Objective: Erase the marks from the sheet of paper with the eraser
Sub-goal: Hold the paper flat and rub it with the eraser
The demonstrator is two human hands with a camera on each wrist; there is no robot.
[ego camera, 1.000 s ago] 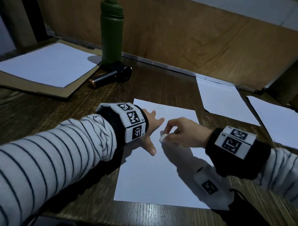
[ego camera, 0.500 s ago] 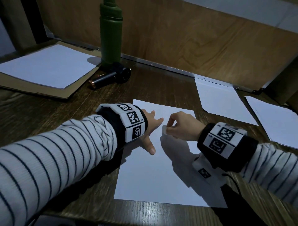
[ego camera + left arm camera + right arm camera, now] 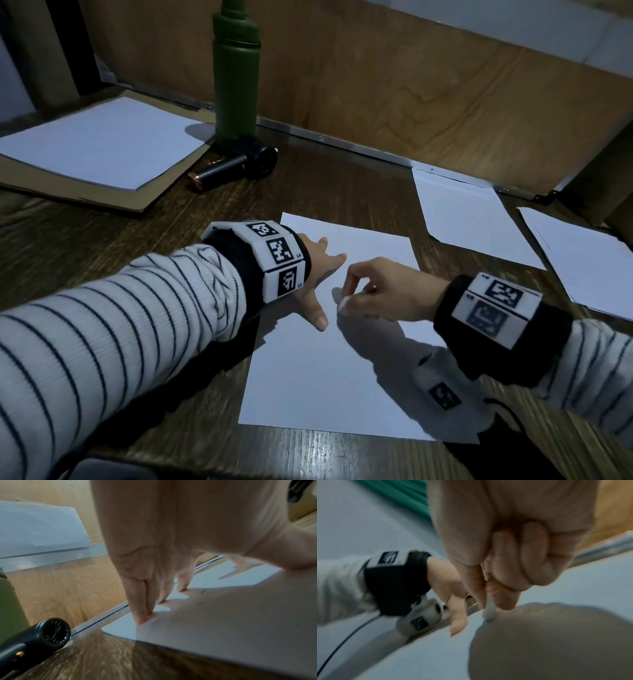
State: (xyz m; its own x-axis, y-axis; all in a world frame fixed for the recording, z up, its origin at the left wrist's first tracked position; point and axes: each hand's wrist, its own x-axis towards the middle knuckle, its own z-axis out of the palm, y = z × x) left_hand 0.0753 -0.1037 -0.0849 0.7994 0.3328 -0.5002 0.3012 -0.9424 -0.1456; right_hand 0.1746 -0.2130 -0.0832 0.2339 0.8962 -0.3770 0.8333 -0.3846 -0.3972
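Observation:
A white sheet of paper (image 3: pixel 329 383) lies on the dark wooden table in front of me. My left hand (image 3: pixel 317 274) lies flat on its upper left part, fingers straight and spread, pressing it down; the fingertips (image 3: pixel 140 619) touch the paper near its far edge. My right hand (image 3: pixel 373 291) pinches a small white eraser (image 3: pixel 343 303) between thumb and fingers, its tip against the paper just right of the left thumb. In the right wrist view the eraser (image 3: pixel 488 613) touches the sheet. Faint pencil marks (image 3: pixel 203 591) show on the paper.
A green bottle (image 3: pixel 235 78) stands at the back with a small black handheld fan (image 3: pixel 239 164) lying in front of it. A paper on brown card (image 3: pixel 99 144) lies at the far left. Two more white sheets (image 3: pixel 469 216) lie at the right. A wooden panel rises behind the table.
My right hand with the eraser moved away from me up the sheet, then came back down toward me. The left hand has stayed pressed on the paper.

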